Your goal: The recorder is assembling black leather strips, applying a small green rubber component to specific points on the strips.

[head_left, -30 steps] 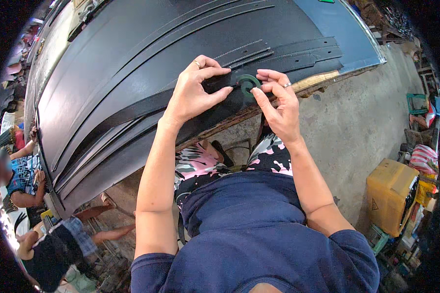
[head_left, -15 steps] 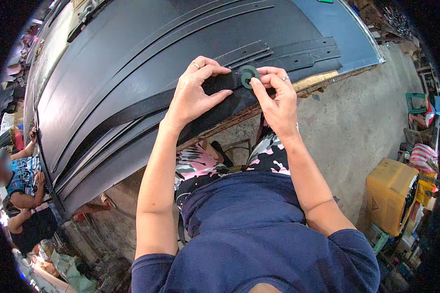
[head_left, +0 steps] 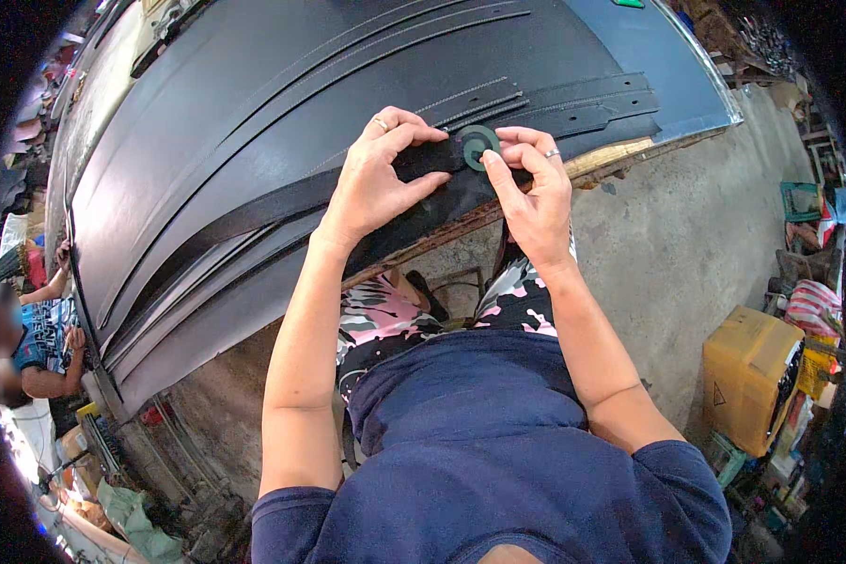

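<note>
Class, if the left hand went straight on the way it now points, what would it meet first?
Past the black strap it spans, the left hand would probably meet the green ring held by the right hand; depth is unclear.

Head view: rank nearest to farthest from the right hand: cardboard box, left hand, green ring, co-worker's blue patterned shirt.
1. Green ring: at the right hand, thumb against it.
2. Left hand: just left, at the black strap.
3. Cardboard box: lower right, on the floor side.
4. Blue patterned shirt: far left edge.
</note>
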Tool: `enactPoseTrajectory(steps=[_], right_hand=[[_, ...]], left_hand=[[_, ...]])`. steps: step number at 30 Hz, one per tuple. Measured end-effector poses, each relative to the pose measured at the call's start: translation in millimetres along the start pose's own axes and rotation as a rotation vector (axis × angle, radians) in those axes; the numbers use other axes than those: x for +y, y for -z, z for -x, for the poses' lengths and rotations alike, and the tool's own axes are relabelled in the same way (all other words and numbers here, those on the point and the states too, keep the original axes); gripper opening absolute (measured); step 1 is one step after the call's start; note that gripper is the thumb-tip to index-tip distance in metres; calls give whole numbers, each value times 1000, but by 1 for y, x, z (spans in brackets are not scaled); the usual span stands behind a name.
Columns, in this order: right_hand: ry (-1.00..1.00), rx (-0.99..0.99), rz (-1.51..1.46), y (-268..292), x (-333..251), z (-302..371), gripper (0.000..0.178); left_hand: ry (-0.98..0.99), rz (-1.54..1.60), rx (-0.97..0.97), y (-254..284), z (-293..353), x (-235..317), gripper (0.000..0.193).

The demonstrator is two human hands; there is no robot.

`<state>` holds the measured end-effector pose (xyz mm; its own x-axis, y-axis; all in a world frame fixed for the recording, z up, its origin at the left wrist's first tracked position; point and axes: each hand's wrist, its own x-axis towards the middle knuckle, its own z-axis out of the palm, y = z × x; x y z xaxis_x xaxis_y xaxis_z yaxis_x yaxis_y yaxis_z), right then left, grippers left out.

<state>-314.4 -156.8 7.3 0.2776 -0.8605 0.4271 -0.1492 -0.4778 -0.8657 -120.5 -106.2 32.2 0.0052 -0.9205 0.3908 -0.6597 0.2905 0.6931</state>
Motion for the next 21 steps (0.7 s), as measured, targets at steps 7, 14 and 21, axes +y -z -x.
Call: enactPoseTrajectory(steps=[7,14,21], right_hand=[[-23,8,-25,-1,1,0,11],[-101,14,-33,-2,-6,-1,12],[-35,-4,6,-2,-4,-1,14]], left_hand=[[0,3,-1,1,0,0,39],[8,17,3,0,1,0,39],[-1,5,13,0,1,1,40]])
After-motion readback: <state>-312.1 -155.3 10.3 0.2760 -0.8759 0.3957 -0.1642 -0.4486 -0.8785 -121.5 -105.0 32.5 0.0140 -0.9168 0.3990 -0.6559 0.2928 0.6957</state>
